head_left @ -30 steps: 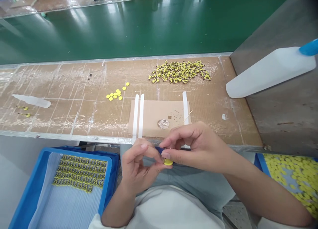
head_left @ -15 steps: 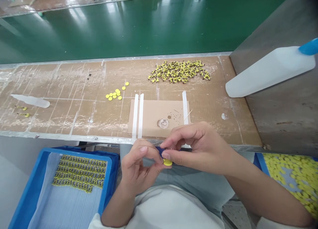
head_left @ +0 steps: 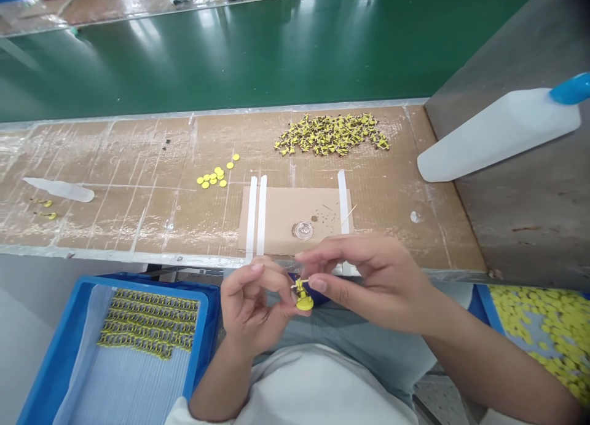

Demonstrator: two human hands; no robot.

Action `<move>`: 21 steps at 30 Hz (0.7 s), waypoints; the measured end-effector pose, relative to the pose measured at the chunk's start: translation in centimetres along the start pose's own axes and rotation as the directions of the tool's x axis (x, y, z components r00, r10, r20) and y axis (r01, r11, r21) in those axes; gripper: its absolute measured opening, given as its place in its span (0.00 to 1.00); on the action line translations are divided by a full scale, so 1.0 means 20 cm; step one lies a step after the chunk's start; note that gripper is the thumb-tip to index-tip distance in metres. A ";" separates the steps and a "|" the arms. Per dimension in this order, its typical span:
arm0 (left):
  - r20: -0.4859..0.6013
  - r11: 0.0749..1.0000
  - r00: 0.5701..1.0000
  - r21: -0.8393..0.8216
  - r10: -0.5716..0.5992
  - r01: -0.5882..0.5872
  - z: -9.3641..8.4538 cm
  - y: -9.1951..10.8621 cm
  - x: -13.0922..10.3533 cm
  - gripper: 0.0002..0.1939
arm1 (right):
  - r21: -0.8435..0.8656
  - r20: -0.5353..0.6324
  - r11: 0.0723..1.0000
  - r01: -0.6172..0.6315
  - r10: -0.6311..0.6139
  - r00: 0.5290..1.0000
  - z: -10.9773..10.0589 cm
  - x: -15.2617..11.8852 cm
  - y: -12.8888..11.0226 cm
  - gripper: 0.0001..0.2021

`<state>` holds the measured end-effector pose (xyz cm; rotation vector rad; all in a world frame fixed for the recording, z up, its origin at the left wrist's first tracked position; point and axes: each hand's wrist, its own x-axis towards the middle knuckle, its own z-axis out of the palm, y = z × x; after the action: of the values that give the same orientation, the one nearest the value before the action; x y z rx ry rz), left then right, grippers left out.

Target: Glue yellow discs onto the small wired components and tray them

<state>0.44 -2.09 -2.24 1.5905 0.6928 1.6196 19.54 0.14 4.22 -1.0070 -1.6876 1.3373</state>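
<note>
My left hand (head_left: 258,302) pinches a small yellow figurine (head_left: 302,288) by its round yellow base, between thumb and fingertips. The figurine stands upright on the disc, with white arms and dark parts. From the other side my right hand (head_left: 364,277) closes thumb and fingers about its upper part, the thumb tip at one arm; its head is partly hidden. Just beyond the hands a small clear glass dish (head_left: 303,230) sits on a cardboard sheet (head_left: 281,213) held by white tape strips. A thin stick (head_left: 349,214) lies at the sheet's right edge.
A heap of yellow-and-dark figurines (head_left: 332,134) lies at the back, loose yellow discs (head_left: 213,176) left of it. A white bottle (head_left: 498,136) leans right. Blue trays hold rows of figurines (head_left: 147,320) and yellow discs (head_left: 539,333). A dropper bottle (head_left: 64,189) lies far left.
The figurine on its yellow base now shows more clearly between the hands, which have shifted slightly left. My right fingers have risen from the base toward its upper part.
</note>
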 end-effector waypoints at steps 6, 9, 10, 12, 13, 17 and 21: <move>0.059 0.990 0.995 0.110 0.083 -0.089 -0.03 0.02 0.02 0.37 | -0.345 0.075 0.860 0.375 -0.373 0.925 -0.01 -0.07 0.07 0.13; 0.128 0.987 0.989 0.137 0.069 -0.087 -0.04 0.02 0.03 0.40 | -0.462 0.131 0.778 0.425 -0.414 0.901 -0.02 -0.09 0.08 0.10; 0.147 0.988 0.987 0.135 0.057 -0.077 -0.04 0.02 0.03 0.41 | -0.486 0.137 0.761 0.431 -0.420 0.897 -0.02 -0.09 0.08 0.09; 0.177 0.989 0.983 0.132 0.036 -0.060 -0.04 0.02 0.03 0.42 | -0.513 0.146 0.740 0.435 -0.424 0.894 -0.03 -0.09 0.08 0.07; 0.190 0.989 0.981 0.140 0.028 -0.056 -0.04 0.02 0.03 0.42 | -0.521 0.155 0.735 0.434 -0.419 0.895 -0.04 -0.09 0.08 0.07; 0.216 0.982 0.976 0.180 0.007 -0.047 -0.05 0.02 0.03 0.41 | -0.527 0.198 0.738 0.421 -0.375 0.906 -0.05 -0.09 0.07 0.05; 0.206 0.984 0.977 0.178 -0.052 0.015 -0.04 0.02 0.03 0.42 | -0.557 0.219 0.727 0.401 -0.337 0.916 -0.05 -0.09 0.05 0.04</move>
<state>-0.41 -1.79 -1.66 1.8352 0.7610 1.3721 21.25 -0.93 3.18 -0.8596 -2.3189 0.6004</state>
